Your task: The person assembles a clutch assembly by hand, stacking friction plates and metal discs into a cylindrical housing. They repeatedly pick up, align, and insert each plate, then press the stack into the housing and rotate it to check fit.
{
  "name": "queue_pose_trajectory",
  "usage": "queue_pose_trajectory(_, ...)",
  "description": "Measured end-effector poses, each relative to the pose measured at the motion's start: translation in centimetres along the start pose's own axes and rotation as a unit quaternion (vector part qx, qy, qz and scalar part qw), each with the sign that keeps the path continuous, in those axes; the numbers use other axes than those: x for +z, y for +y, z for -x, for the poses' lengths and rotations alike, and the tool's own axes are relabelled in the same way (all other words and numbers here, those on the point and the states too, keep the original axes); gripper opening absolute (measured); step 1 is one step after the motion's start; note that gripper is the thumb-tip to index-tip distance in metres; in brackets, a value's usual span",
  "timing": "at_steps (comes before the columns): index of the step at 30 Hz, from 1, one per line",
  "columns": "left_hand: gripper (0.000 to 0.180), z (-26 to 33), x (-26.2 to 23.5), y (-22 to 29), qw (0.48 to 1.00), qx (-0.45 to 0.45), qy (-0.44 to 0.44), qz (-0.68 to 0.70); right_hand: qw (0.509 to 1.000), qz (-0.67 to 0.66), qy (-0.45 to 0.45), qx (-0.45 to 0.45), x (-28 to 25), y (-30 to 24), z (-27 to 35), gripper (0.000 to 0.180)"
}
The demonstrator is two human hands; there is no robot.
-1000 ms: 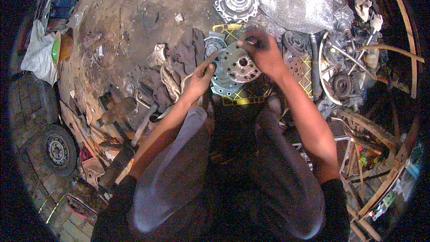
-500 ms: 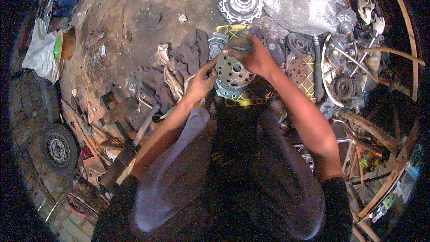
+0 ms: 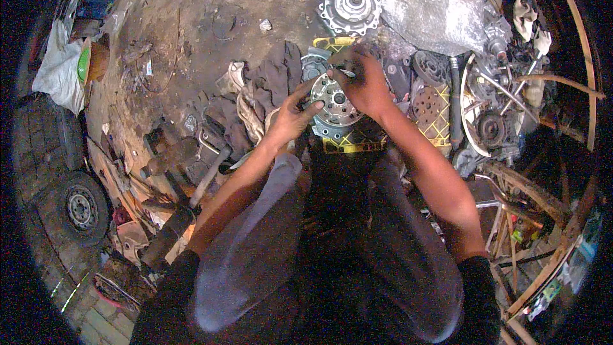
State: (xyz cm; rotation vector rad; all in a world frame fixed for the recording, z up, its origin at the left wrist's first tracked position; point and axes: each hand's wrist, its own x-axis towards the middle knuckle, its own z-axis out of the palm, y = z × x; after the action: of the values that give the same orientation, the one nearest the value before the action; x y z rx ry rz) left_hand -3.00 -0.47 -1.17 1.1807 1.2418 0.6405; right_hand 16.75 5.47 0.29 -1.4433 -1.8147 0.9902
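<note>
Left hand [image 3: 294, 116]: I've got this grip clamped on the disc's [image 3: 332, 112] left edge, thumb on top
Right hand [image 3: 359, 78]: at its upper rim, can't tell if that grip's closed
Disc: between my hands, over the yellow grid [image 3: 355, 147]

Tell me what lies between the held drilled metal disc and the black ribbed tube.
Head view: the right hand, then a brown perforated plate and yellow grating.

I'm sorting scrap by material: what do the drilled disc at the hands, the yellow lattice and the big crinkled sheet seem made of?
Drilled disc: metal, perhaps steel, dull grey; its metallic sheen suggests it.
Yellow lattice: likely plastic, fairly matt, judging by regular thin ribs; painted metal is possible.
Crinkled sheet: glossy plastic film or foil; wrinkles and glare fit both.
</note>
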Motion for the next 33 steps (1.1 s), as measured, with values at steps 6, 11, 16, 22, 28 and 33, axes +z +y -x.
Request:
queue_pose_trajectory(6,0.067,0.3,0.2,0.3,0.997,-0.059,0.040,0.004,0.983,0.075,-0.150,-0.072,-2.8,-1.9,2.4,0.074)
queue_pose_trajectory(11,0.063,0.1,0.4,0.7,0.997,-0.054,0.045,-0.002,0.978,0.104,-0.160,-0.087,-2.2,-1.4,4.2,0.104)
queue_pose_trajectory(16,0.056,0.1,0.0,-1.1,0.999,0.008,0.035,0.001,0.986,0.071,-0.144,-0.050,-0.9,-0.7,4.6,0.116)
queue_pose_trajectory(22,0.061,-0.1,-0.3,-2.9,0.996,0.078,0.036,-0.027,0.988,0.059,-0.142,-0.031,-0.2,-0.5,4.8,0.115)
queue_pose_trajectory(28,0.059,0.2,-0.4,-3.1,0.996,0.073,0.045,-0.033,0.990,0.037,-0.123,-0.052,-0.2,-0.4,5.0,0.115)
queue_pose_trajectory(33,0.059,0.2,-0.3,-2.4,0.995,0.074,0.039,-0.053,0.994,0.031,-0.083,-0.071,0.0,0.4,5.4,0.112)
